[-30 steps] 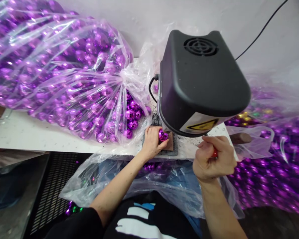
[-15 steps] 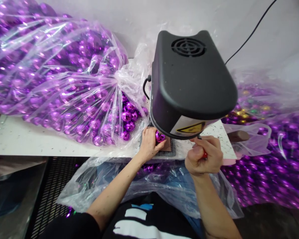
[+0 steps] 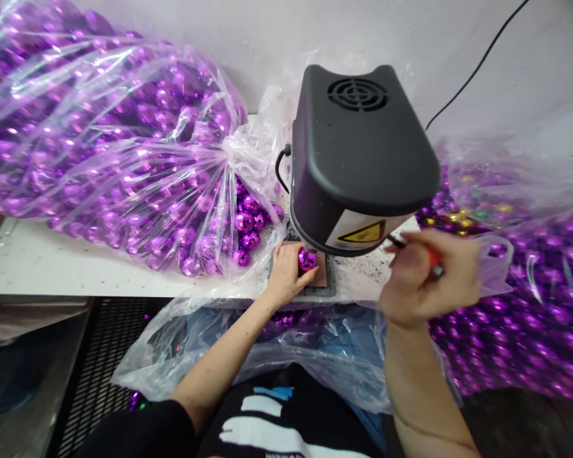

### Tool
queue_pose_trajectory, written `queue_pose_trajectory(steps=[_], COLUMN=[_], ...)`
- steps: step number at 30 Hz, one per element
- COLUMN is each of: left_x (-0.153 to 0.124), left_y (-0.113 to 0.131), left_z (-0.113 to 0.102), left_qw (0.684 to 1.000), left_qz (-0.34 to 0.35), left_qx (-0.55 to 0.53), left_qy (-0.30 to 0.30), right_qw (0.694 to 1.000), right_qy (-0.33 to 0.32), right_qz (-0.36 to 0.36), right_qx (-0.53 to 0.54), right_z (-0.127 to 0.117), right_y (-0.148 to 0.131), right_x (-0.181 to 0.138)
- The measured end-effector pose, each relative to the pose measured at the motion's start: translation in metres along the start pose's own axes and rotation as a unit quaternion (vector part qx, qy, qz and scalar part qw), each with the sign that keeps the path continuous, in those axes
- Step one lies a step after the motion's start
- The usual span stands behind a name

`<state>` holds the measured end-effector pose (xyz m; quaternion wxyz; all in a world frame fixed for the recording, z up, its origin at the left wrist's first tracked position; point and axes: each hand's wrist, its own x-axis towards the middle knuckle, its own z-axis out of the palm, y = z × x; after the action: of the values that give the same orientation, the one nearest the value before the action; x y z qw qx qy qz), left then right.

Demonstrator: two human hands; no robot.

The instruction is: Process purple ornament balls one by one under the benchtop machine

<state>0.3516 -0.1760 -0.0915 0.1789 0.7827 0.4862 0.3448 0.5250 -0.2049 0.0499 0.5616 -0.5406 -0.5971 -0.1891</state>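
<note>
black machine (image 3: 363,149): 1; red handle (image 3: 432,256): 1; warning label (image 3: 361,231): 1; purple balls (image 3: 245,221): uncountable

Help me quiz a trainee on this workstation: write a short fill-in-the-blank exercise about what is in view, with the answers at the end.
1. The left hand holds a shiny ball whose color is ____.
2. The right hand grips a handle colored ____.
3. Seen by the wearer, the big gathered bag of balls on the white bench lies to the ____ of the black machine.
4. The warning sign on the machine's front is black and ____.

Missing words: purple; red; left; yellow.
</note>
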Motion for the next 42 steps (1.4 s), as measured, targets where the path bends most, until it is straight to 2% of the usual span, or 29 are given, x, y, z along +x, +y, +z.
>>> queue_pose_trajectory(steps=[2,5,7,10,13,15,17,20,21,24,25,27,30,32,35,38,42], left_x=[-0.001,-0.016,-0.039,-0.078,-0.095,-0.083,-0.054,0.0,0.017,0.05,0.054,0.053,0.034,0.017,-0.002,-0.006,0.001], left_y=[0.003,0.011,0.017,0.025,0.027,0.021,0.008,-0.019,-0.029,-0.05,-0.053,-0.051,-0.032,-0.018,-0.006,-0.005,-0.01], left_z=[-0.004,-0.018,-0.032,-0.053,-0.069,-0.079,-0.091,-0.107,-0.111,-0.121,-0.124,-0.128,-0.126,-0.114,-0.086,-0.06,-0.044], left_qw=[1.0,0.999,0.998,0.991,0.986,0.991,0.997,0.985,0.975,0.955,0.954,0.966,0.994,0.996,0.97,0.961,0.976], left_qz=[0.008,0.022,0.034,0.047,0.035,0.03,0.028,-0.017,-0.045,-0.074,-0.074,-0.071,-0.059,-0.062,-0.1,-0.116,-0.095], left_qx=[-0.007,-0.028,-0.03,0.013,0.051,0.041,0.047,0.163,0.211,0.289,0.289,0.249,0.084,-0.064,-0.211,-0.239,-0.186], left_qy=[0.0,-0.005,-0.035,-0.121,-0.156,-0.126,-0.06,0.052,0.054,-0.004,-0.014,0.006,0.04,-0.002,-0.069,-0.078,-0.065], right_qw=[1.0,0.995,0.991,0.988,0.986,0.986,0.989,0.991,0.99,0.99,0.989,0.99,0.989,0.989,0.988,0.987,0.987], right_qy=[0.0,-0.055,-0.074,-0.07,-0.053,-0.04,-0.029,-0.02,-0.021,-0.027,-0.029,-0.033,-0.037,-0.038,-0.043,-0.053,-0.055], right_qz=[0.007,0.072,0.1,0.119,0.138,0.135,0.117,0.097,0.097,0.1,0.1,0.1,0.097,0.096,0.099,0.101,0.098], right_qx=[0.017,0.042,0.054,0.074,0.081,0.084,0.091,0.095,0.096,0.101,0.101,0.098,0.104,0.108,0.108,0.109,0.113], right_z=[0.006,0.02,0.028,0.034,0.037,0.039,0.041,0.044,0.044,0.042,0.042,0.041,0.04,0.04,0.04,0.039,0.039], right_y=[-0.007,-0.008,-0.005,-0.001,0.003,0.005,0.007,0.008,0.008,0.007,0.006,0.005,0.004,0.004,0.002,0.001,0.0], right_x=[0.037,0.074,0.083,0.083,0.079,0.078,0.078,0.079,0.079,0.079,0.079,0.079,0.079,0.079,0.08,0.081,0.08])
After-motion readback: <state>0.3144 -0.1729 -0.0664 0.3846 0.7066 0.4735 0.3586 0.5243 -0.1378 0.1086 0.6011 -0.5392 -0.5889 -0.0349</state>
